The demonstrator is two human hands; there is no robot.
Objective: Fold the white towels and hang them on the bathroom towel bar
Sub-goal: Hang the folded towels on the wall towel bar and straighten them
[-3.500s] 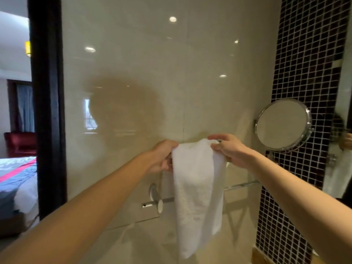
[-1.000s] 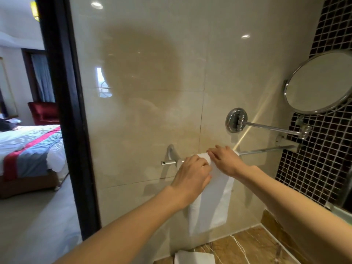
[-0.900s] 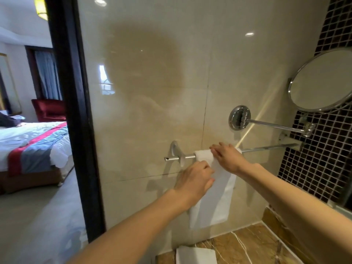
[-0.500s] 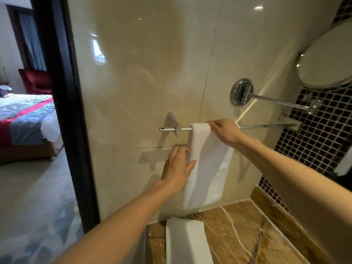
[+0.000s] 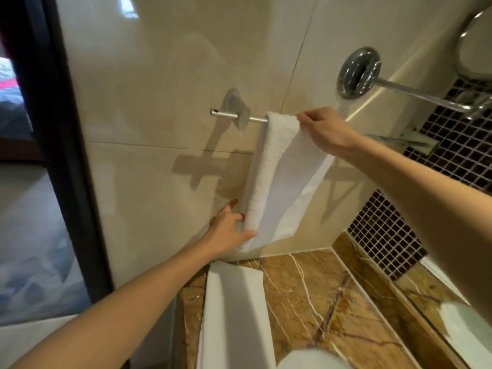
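Observation:
A folded white towel [image 5: 279, 182] hangs over the chrome towel bar [image 5: 226, 115] on the beige tiled wall. My right hand [image 5: 323, 130] pinches the towel's top edge at the bar. My left hand [image 5: 229, 230] is low down at the towel's bottom left corner, its thumb and fingers around the hanging end. A second folded white towel [image 5: 234, 315] lies on the marble counter [image 5: 319, 302] below.
A chrome mirror arm [image 5: 415, 93] juts out from its round wall mount [image 5: 358, 71] above the bar on the right, with the round mirror [image 5: 476, 49] at the frame edge. Dark mosaic tiles [image 5: 452, 161] cover the right wall. A black door frame [image 5: 61, 155] stands at left.
My left hand has slid down along the towel from the bar to its lower end. My right hand stays at the top edge. The view has tilted downward.

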